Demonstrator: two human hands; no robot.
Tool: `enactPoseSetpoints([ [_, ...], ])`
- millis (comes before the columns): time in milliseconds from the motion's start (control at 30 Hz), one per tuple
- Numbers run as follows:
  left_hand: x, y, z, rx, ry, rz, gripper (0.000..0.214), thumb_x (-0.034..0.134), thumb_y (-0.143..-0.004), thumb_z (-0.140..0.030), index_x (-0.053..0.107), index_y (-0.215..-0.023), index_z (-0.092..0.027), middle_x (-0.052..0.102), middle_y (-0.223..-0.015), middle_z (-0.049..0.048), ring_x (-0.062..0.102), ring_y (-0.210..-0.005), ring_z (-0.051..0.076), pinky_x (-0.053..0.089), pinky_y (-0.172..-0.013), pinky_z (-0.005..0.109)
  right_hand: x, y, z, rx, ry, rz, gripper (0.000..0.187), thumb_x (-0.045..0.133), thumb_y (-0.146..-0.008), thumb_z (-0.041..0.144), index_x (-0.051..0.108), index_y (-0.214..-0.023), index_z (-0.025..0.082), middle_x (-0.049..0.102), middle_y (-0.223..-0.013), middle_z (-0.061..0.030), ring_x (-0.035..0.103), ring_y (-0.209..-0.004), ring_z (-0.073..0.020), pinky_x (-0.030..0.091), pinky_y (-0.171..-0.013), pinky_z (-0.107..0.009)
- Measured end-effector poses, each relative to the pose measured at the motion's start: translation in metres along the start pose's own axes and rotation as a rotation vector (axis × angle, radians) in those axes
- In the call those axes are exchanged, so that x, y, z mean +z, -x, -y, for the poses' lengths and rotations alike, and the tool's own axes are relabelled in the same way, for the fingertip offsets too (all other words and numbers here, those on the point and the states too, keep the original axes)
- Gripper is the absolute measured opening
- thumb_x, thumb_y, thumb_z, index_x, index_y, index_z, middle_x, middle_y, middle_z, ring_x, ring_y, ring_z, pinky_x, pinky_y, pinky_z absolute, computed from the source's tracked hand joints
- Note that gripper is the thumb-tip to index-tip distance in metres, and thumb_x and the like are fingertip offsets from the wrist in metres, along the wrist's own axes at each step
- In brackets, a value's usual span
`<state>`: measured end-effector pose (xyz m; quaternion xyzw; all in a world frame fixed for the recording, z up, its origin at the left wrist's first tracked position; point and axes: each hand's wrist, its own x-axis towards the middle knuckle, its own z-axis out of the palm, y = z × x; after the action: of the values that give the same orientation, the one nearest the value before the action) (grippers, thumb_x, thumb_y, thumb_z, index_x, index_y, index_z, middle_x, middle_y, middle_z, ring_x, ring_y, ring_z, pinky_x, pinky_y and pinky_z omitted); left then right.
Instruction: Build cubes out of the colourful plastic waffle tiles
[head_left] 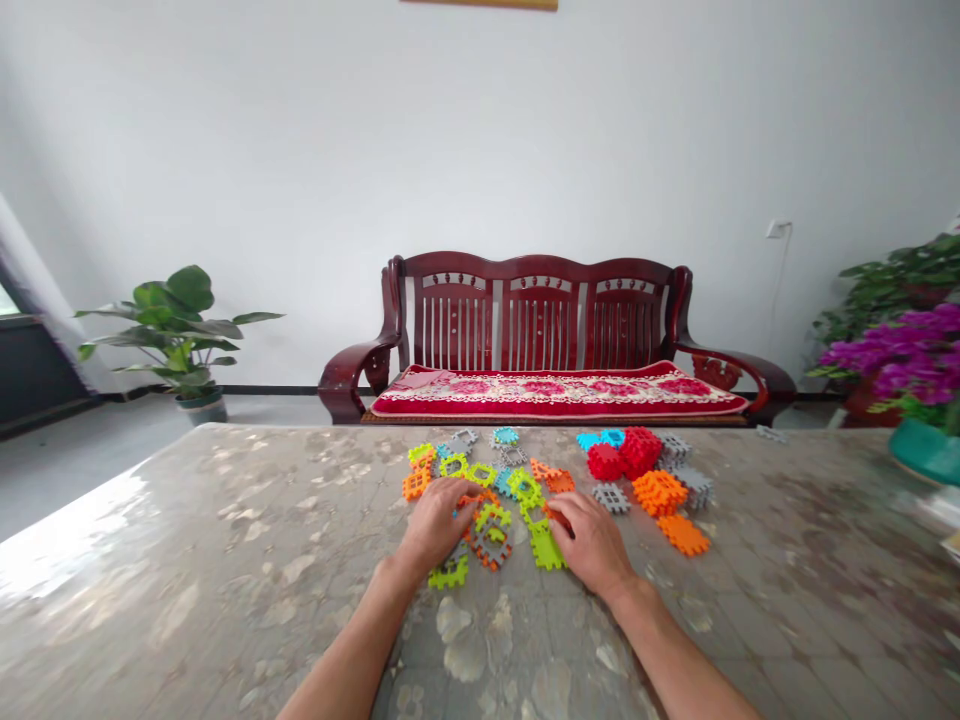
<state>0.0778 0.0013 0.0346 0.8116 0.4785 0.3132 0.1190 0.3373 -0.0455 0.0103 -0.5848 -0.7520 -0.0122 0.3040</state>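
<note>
My left hand [441, 522] is among loose plastic interlocking tiles, its fingers curled and closed around the edge of an orange tile [480, 499]. Under and beside it lie a lime-green tile [448, 573] and a grey-and-orange tile [491, 552]. My right hand [591, 540] has thumb and forefinger pinched together on an orange tile [556, 515], mostly hidden by the fingers. Touching or very near that hand is a lime-green tile [547, 548], with another lime-green tile [525, 487] farther back. Several open-frame tiles in green, orange, grey and blue are spread between and behind the hands.
Right of my hands are red tiles [640, 452], an orange stack [660, 492], a single orange tile [684, 535] and grey tiles [697, 487]. A patterned cover lies on the table [225, 580]. Behind it stands a wooden bench [540, 320]. Purple flowers [904, 350] stand at right.
</note>
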Motion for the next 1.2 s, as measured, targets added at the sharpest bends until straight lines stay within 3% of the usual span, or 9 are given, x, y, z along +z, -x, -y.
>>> enactPoseSetpoints([
  [167,-0.006,-0.014,0.014,-0.185,0.03,-0.12,0.027,0.049,-0.084,-0.025,0.069,-0.1,-0.023,0.074,-0.104,0.0022,0.066,-0.1,0.019,0.049,-0.095,0.033,-0.003,0.0,0.003,0.003,-0.01,-0.006,0.019,0.053,-0.087,0.023,0.068,-0.099,0.024,0.068,-0.105,-0.0042,0.059,-0.1,-0.0209,0.042,-0.091,-0.035],
  [400,-0.023,-0.072,0.009,-0.328,-0.276,0.016,0.036,0.046,-0.087,-0.03,0.062,-0.118,-0.02,0.067,-0.123,0.0067,0.062,-0.111,0.021,0.045,-0.096,0.031,-0.005,-0.001,0.005,0.009,-0.013,-0.034,0.017,0.054,-0.087,0.024,0.068,-0.097,0.025,0.068,-0.103,-0.0042,0.058,-0.098,-0.0212,0.042,-0.09,-0.036],
  [533,-0.01,-0.106,0.021,-0.372,-0.378,0.052,0.047,0.05,-0.084,-0.042,0.059,-0.121,-0.014,0.062,-0.128,0.0173,0.054,-0.121,0.03,0.041,-0.099,0.04,-0.004,0.0,0.005,0.026,-0.035,-0.037,0.018,0.054,-0.086,0.021,0.068,-0.097,0.026,0.068,-0.104,-0.0038,0.058,-0.1,-0.0212,0.042,-0.09,-0.036],
  [667,0.009,-0.129,0.036,-0.413,-0.451,0.098,0.058,0.05,-0.082,-0.05,0.053,-0.127,-0.014,0.052,-0.139,0.0207,0.041,-0.133,0.035,0.034,-0.104,0.048,-0.005,-0.001,0.007,0.048,-0.055,-0.031,0.019,0.054,-0.086,0.018,0.068,-0.095,0.026,0.068,-0.102,-0.0027,0.058,-0.099,-0.0202,0.043,-0.088,-0.034],
  [800,0.023,-0.14,0.048,-0.484,-0.487,0.181,0.058,0.051,-0.08,-0.051,0.055,-0.126,-0.016,0.055,-0.136,0.0216,0.044,-0.13,0.039,0.035,-0.1,0.053,-0.004,-0.002,0.008,0.045,-0.066,-0.031,0.018,0.054,-0.085,0.016,0.068,-0.092,0.026,0.068,-0.1,-0.0019,0.059,-0.096,-0.0182,0.044,-0.086,-0.031],
  [933,0.029,-0.145,0.056,-0.517,-0.497,0.262,0.041,0.055,-0.078,-0.043,0.066,-0.11,-0.019,0.064,-0.125,0.0204,0.057,-0.117,0.038,0.043,-0.092,0.049,-0.004,-0.003,0.008,0.043,-0.08,-0.034,0.019,0.054,-0.085,0.015,0.068,-0.091,0.026,0.068,-0.099,-0.0017,0.059,-0.095,-0.0176,0.045,-0.087,-0.03],
  [1200,0.028,-0.145,0.049,-0.468,-0.522,0.248,0.038,0.056,-0.08,-0.034,0.063,-0.113,-0.016,0.061,-0.125,0.021,0.058,-0.115,0.036,0.043,-0.093,0.048,-0.005,-0.003,0.009,0.034,-0.111,-0.042,0.02,0.054,-0.085,0.012,0.069,-0.089,0.026,0.068,-0.097,-0.0016,0.059,-0.094,-0.0178,0.044,-0.087,-0.03],
])
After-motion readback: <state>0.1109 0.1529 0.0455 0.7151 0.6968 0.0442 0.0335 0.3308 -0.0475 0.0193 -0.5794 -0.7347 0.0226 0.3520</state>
